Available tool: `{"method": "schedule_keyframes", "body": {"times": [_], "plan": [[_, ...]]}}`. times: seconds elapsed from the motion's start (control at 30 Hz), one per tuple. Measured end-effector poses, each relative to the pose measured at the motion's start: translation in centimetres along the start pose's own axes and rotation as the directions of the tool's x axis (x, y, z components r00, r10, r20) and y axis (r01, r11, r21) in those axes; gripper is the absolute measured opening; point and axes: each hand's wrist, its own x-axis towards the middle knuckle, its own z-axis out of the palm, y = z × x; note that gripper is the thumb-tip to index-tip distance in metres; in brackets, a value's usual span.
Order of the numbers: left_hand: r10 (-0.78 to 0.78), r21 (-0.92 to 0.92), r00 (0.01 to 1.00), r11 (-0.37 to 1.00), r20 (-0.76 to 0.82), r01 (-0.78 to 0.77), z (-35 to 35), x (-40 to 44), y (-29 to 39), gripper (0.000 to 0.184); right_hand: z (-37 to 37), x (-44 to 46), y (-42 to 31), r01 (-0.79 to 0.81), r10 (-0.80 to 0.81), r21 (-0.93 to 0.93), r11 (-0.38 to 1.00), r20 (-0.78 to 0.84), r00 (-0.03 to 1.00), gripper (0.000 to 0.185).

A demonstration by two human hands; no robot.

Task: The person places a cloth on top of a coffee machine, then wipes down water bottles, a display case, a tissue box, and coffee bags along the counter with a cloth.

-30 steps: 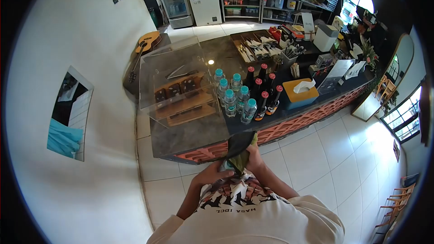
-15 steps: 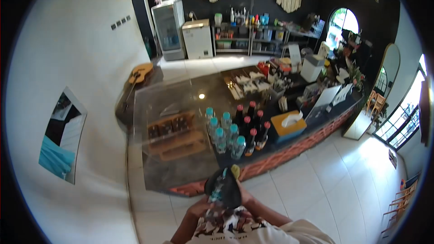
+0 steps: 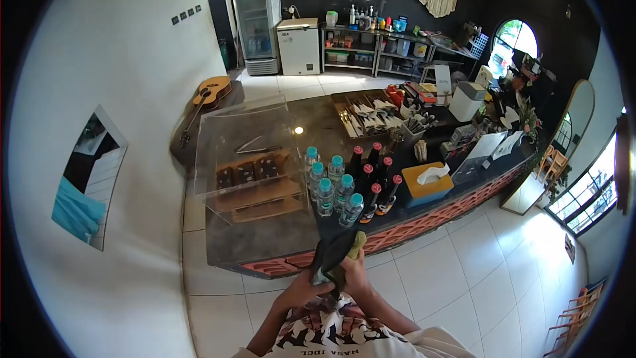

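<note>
In front of my chest, near the counter's front edge, both my hands hold a dark, soft item that looks like a black cloth bundle [image 3: 333,250]. My left hand [image 3: 305,290] is closed on its lower left side, where a paler part shows. My right hand [image 3: 356,274] is closed around its right side, together with a yellow-green cloth-like piece [image 3: 358,244] that sticks up above the fingers. The exact kind of either item cannot be made out. Just beyond stand several water bottles [image 3: 324,197] with teal caps and several dark bottles [image 3: 375,194] with red caps.
On the dark counter [image 3: 265,238] are a clear display cover [image 3: 245,116] over wooden trays, a tissue box [image 3: 426,185] and a cutlery tray [image 3: 366,114]. A guitar [image 3: 213,91] lies at the far left. A fridge [image 3: 258,30] and white freezer [image 3: 299,46] stand behind.
The black bundle has turned and narrowed in my hands, and its teal-and-white print no longer shows. My right hand has risen, with more of the yellow-green piece visible. The view has shifted slightly.
</note>
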Motion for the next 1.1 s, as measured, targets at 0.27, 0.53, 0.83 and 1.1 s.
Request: {"method": "schedule_keyframes", "body": {"times": [0.27, 0.53, 0.83, 1.1], "plan": [[0.174, 0.765, 0.976, 0.644, -0.129, -0.014, 0.9, -1.1, 3.5, 0.072, 1.2, -0.3, -0.3, 0.064, -0.124, -0.160, 0.985, -0.405, 0.906, 0.057], [0.048, -0.286, 0.996, 0.958, 0.081, -0.023, -0.7, -1.3, -2.7, 0.060, 1.5, 0.1, -3.7, -0.039, 0.039, -0.006, 0.999, 0.329, 0.943, 0.058], [0.039, -0.056, 0.998, 0.998, -0.052, -0.042, -0.6, 0.1, 0.8, 0.059, 2.6, 0.3, -1.6, -0.247, 0.237, 0.211, 0.946, 0.074, 0.969, 0.044], [0.291, 0.493, 0.951, 0.845, -0.106, -0.204, -1.0, 0.5, -0.1, 0.063, 2.8, 0.9, -0.7, -0.115, 0.114, 0.009, 0.993, -0.218, 0.969, 0.041]]}}
